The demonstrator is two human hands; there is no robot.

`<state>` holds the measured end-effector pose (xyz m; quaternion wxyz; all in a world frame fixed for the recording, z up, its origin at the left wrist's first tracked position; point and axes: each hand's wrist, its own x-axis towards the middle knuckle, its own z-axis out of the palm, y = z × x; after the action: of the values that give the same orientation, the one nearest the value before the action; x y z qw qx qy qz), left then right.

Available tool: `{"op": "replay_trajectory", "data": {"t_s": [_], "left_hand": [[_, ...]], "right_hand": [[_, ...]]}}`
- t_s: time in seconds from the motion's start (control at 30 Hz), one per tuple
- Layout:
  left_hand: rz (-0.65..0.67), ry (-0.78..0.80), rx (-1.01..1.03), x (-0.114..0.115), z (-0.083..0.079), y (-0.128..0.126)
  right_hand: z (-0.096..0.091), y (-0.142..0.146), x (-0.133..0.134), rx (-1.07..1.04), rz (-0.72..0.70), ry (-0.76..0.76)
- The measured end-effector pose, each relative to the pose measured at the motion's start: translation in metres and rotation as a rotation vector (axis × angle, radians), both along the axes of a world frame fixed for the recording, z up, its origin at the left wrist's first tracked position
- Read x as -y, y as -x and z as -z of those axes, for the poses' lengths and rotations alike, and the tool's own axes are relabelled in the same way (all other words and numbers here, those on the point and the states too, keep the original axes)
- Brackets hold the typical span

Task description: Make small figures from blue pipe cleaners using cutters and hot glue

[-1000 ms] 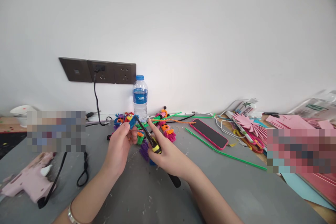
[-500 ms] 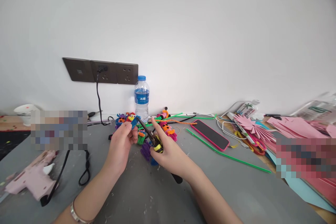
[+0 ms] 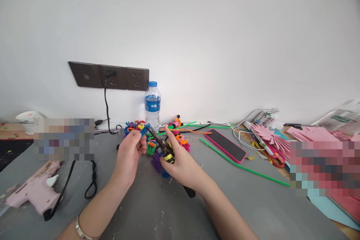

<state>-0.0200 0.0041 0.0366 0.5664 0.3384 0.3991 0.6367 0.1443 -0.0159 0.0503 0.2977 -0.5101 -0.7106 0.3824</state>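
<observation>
Between the fingertips of my left hand (image 3: 129,155) is a small blue pipe cleaner piece (image 3: 144,130). My right hand (image 3: 181,163) is wrapped round long-nose pliers (image 3: 160,142) with yellow-and-black handles. The tips of the pliers meet the blue piece at its upper right end; whether the jaws are closed on it I cannot tell. Behind and below the hands are several colourful pipe cleaner figures, among them a green one (image 3: 152,147) and an orange-and-pink one (image 3: 182,141). Purple coils (image 3: 156,162) lie under the pliers, partly hidden.
A water bottle (image 3: 152,107) stands against the wall. To the right lie a phone (image 3: 225,145), a green pipe cleaner (image 3: 253,172), a white cable and folded pink paper (image 3: 271,138). A pink glue gun (image 3: 39,189) with a black cord lies at left.
Both hands hold nearly the same pose, with the pliers still at the blue piece. The view has shifted very slightly.
</observation>
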Motion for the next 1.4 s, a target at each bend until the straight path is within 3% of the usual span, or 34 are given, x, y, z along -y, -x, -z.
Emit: {"op": "replay_trajectory", "data": {"t_s": [0.9,1.4], "left_hand": [[0.025,0.012,-0.013,-0.0001,-0.0018,-0.0017],[-0.033,0.000,-0.044,-0.0021,-0.0029,-0.0001]], "right_hand": [[-0.0055,-0.0019,-0.0008,0.115,-0.015,-0.042],[-0.0024,-0.0009,-0.0004,0.113,-0.022,-0.061]]}}
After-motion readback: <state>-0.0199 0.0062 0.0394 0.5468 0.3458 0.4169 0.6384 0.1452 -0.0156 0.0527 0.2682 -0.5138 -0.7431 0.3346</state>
